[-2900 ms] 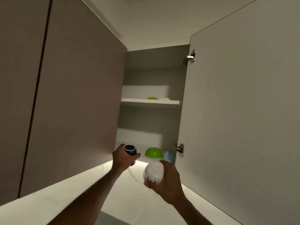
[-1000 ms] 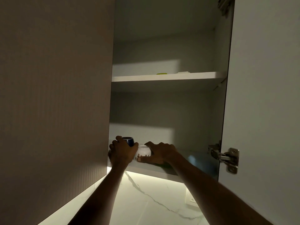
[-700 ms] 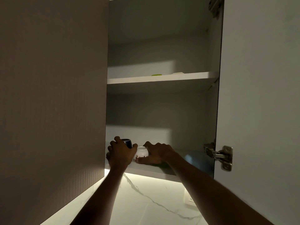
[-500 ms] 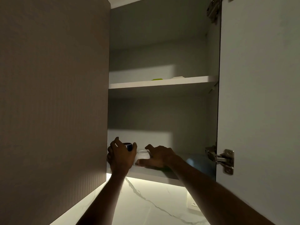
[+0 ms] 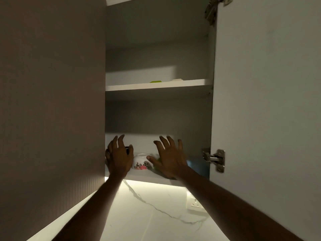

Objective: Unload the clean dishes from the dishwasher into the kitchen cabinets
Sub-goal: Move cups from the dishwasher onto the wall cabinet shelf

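Resting between spread fingers (image 5: 165, 143): bowl (image 5: 140, 161)

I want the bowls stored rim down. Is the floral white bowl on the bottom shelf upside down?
Upside down: the white bowl shows its narrow foot on top and widens toward the bottom shelf, flowers near the rim.

The white bottom shelf (image 5: 149, 176) of my open cabinet carries a small white ceramic bowl with a pink flower print (image 5: 141, 161), turned upside down near the front edge. Just left of it stands a dark blue cup (image 5: 127, 149), mostly hidden. To the right, something green (image 5: 158, 160) lies on the shelf, too hidden to name. The white upper shelf (image 5: 156, 85) carries a flat green thing (image 5: 155, 81) and a pale flat thing (image 5: 177, 79).
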`<state>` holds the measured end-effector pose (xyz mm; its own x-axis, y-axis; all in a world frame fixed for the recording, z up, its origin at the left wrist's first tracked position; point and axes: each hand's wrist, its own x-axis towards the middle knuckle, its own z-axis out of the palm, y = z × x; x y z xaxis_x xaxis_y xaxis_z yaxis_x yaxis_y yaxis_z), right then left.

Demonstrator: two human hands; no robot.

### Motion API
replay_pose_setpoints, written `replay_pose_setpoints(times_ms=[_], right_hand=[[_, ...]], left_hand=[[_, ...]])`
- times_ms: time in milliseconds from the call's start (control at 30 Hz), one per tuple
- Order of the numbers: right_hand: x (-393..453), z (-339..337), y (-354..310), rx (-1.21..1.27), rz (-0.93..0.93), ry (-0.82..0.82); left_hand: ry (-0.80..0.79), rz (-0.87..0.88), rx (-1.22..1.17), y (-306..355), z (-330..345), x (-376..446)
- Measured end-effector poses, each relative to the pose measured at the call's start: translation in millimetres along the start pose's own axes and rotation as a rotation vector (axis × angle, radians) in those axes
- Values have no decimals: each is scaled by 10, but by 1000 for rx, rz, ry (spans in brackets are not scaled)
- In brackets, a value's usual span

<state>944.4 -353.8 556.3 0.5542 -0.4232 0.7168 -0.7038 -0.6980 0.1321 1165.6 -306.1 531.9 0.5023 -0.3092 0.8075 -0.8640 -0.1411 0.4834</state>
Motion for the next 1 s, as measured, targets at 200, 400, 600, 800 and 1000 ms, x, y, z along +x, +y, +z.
replay_pose_setpoints(times_ms=[200, 400, 600, 800, 1000], right_hand=[[-149, -493, 59, -101, -51, 31], [-318, -1050, 12, -158, -77, 103], [-642, -1515, -5, -171, -78, 173], [-1251, -2100, 181, -246, -44, 198], [-1931, -2850, 440, -318, 28, 225]], left_hand=[[15, 285, 83, 305, -174, -137], [-3, 496, 118, 905, -578, -360], [-18, 559, 262, 1074, -962, -467], [-19, 523, 334, 1426, -1481, -742], [-24, 537, 298, 2153, -1927, -1240]])
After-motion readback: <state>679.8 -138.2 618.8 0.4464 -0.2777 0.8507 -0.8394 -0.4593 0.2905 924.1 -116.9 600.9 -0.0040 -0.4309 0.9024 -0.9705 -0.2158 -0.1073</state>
